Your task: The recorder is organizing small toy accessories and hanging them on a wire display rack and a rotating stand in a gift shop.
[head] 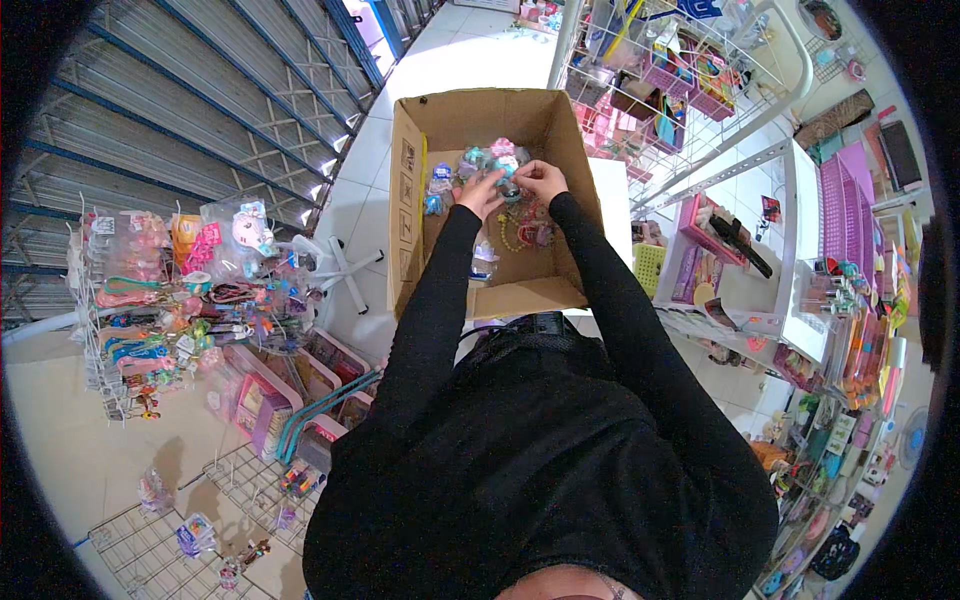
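Note:
Both my hands are inside an open cardboard box point(487, 296) in front of me. My left hand point(481, 193) grips a small turquoise and pink trinket point(505, 163), its fingers curled at the lower left side. From the right, my right hand point(541, 178) pinches at the same trinket with thumb and forefinger. Around them in the box lie several small packaged items, among them a blue one point(433, 203), a yellow bead string point(510, 234) and a red and pink piece point(534, 232). A clear packet point(484, 262) rests near the box's front wall.
At left, a wire rack point(150, 330) hung with packaged accessories stands before a folding metal gate point(187, 97). A white wire shelf point(675, 82) with baskets rises at right, above a white shelving unit point(806, 247). Wire grid panels point(135, 547) lie at lower left.

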`<state>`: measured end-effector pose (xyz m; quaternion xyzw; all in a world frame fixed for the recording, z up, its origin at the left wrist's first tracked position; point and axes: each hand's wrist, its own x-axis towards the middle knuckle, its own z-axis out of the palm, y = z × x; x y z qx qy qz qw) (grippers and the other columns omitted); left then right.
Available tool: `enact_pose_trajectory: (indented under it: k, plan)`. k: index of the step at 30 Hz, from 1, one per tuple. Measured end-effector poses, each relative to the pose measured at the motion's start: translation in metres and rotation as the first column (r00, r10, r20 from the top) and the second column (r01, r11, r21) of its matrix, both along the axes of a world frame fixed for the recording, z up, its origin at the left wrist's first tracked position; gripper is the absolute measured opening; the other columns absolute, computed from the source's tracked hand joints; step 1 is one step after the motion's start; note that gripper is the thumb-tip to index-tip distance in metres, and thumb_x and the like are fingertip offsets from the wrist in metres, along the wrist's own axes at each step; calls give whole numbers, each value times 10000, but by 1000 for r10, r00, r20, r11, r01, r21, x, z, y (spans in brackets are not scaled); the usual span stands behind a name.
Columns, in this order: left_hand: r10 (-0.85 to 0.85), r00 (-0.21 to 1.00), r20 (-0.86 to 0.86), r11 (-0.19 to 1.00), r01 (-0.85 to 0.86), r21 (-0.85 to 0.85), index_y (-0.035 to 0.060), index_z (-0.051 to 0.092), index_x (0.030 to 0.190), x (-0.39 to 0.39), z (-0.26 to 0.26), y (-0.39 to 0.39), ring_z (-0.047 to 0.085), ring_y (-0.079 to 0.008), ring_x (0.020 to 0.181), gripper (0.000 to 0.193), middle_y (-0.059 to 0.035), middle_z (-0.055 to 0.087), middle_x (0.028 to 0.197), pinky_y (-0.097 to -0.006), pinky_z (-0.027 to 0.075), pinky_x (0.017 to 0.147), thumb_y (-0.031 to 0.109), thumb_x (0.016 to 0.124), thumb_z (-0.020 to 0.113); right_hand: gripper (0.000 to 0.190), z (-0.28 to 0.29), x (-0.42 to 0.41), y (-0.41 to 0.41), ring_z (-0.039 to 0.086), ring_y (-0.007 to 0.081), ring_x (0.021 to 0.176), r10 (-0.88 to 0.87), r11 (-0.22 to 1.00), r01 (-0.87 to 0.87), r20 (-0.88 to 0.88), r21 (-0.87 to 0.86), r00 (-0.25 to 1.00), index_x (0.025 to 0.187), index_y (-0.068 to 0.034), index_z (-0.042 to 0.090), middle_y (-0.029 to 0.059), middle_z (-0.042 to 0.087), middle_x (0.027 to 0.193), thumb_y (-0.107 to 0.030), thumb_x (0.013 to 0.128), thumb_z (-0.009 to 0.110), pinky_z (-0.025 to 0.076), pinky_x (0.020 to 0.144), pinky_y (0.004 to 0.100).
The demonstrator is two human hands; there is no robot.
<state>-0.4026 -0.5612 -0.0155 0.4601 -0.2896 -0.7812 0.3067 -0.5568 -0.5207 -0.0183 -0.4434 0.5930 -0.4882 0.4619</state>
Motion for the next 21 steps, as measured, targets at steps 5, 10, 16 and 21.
enact_pose_trajectory:
  k: [5,10,16,21]
  plan:
    - [-125,992,-34,986,120,-120,48,440,995,31,14,-20,468,-185,921,346,-44,492,968,-327,408,756,100,697,608,141,1,9,-3,510,66,586,190,978,-178,110,-109,976,805,-17,520,28,579,713,-96,713,592,385,495,184]
    - [83,987,138,938,-31,-345,33,484,921,65,36,-28,526,-124,776,253,-50,535,905,-229,437,586,50,692,593,211,-51,-6,-7,528,110,639,-79,990,98,-174,104,982,893,-28,506,77,568,840,-83,700,570,428,584,230]
    - [162,985,65,923,-128,-363,42,454,972,80,5,-32,527,-139,806,327,-54,531,920,-250,431,634,31,679,598,517,-83,10,5,357,297,1080,344,938,-187,-718,291,605,1081,-95,448,192,325,1198,-122,585,589,343,859,336]
    - [184,983,14,928,-169,-333,13,476,948,78,9,-31,533,-147,782,305,-74,547,898,-249,420,633,50,673,602,452,-89,32,13,247,316,1156,666,709,-127,-600,694,442,1123,-80,423,190,197,1275,-213,696,485,196,956,388]
